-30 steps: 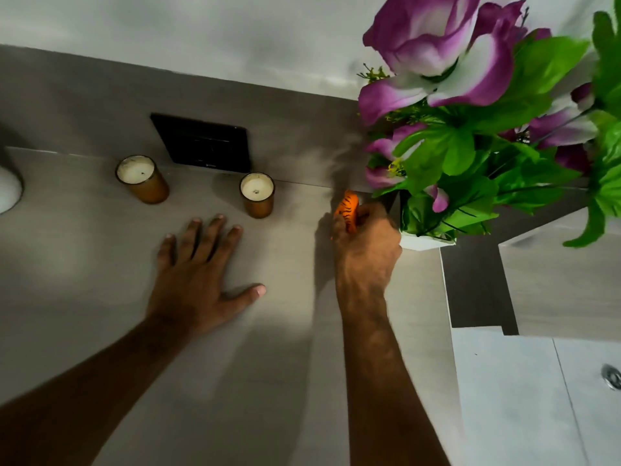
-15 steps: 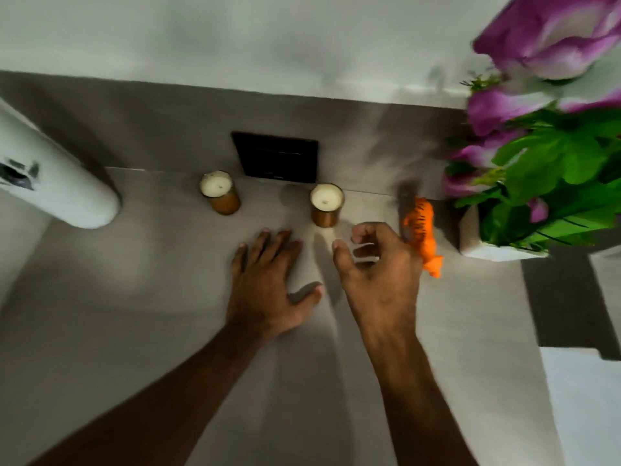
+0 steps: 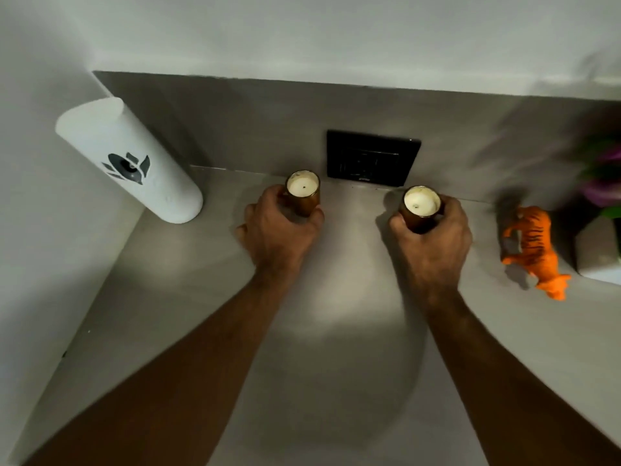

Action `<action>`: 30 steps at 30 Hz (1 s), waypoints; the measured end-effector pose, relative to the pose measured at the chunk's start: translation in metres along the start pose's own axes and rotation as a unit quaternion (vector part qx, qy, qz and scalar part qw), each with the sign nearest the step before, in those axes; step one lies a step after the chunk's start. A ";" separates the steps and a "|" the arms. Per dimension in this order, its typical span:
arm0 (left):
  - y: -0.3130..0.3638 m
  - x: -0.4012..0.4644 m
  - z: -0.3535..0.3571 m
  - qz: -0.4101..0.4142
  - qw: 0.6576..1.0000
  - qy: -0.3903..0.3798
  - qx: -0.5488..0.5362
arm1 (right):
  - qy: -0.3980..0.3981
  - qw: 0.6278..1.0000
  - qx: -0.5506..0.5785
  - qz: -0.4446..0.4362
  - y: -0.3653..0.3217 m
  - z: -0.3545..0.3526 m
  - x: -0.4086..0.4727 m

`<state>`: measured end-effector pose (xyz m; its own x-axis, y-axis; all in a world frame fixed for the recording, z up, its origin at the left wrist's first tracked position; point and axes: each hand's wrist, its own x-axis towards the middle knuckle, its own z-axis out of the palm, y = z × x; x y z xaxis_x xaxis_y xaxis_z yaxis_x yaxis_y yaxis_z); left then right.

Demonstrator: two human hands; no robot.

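Nearest to me, two bare forearms ran up from the bottom edge across the pale grey bench (image 3: 336,348). Further in, the left grip (image 3: 279,230) was wrapped round the left candle (image 3: 302,193), with the thumb curled at its right side, grasping the brown glass low down. The right grip (image 3: 433,243) was likewise clasped round the right candle (image 3: 421,210), with the thumb on the left of the glass and the fingers round the right.

Both candles were upright, with pale wax and a dark wick showing on top. They were well apart from each other and near the back of the bench. I could not tell whether their bases touched the surface.

Right of the right grip, and apart from it, an orange toy tiger (image 3: 531,250) stood on the bench. It was just beside a pale flowerpot (image 3: 596,257) at the edge of my feed, under blurred purple flowers (image 3: 601,183). Off to the left, a white cylinder (image 3: 134,169) with a dark leaf mark was in the corner. Behind the candles, a black switch plate (image 3: 371,159) sat low on the grey back panel (image 3: 252,129).
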<state>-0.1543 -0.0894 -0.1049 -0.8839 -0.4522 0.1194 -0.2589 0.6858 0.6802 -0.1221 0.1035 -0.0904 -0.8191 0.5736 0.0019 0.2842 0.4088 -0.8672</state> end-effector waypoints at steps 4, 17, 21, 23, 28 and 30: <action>-0.001 0.012 0.008 0.025 1.000 -0.002 0.006 | -0.009 1.000 0.005 -0.007 0.003 0.004 0.007; -0.021 -0.036 -0.029 0.065 0.993 -0.076 -0.057 | 0.028 0.993 -0.004 -0.114 0.002 -0.014 -0.048; -0.045 -0.043 -0.075 0.047 0.990 0.077 -0.107 | -0.194 0.887 -0.137 -0.396 -0.003 0.020 -0.094; -0.055 -0.013 -0.094 -0.021 0.974 0.194 -0.116 | -0.280 0.821 -0.181 -0.464 -0.019 0.048 -0.100; -0.069 0.043 -0.108 -0.101 0.959 0.225 -0.142 | -0.323 0.808 -0.277 -0.406 -0.028 0.075 -0.097; -0.068 0.052 -0.105 -0.121 0.951 0.226 -0.173 | -0.334 0.802 -0.292 -0.399 -0.030 0.072 -0.096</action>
<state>-0.1418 -0.2195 -0.0684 -0.5367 -0.8257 0.1737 -0.2213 0.3364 0.9153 -0.0882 -0.0152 -0.1007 -0.8850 -0.4656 0.0045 -0.4392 0.8315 -0.3401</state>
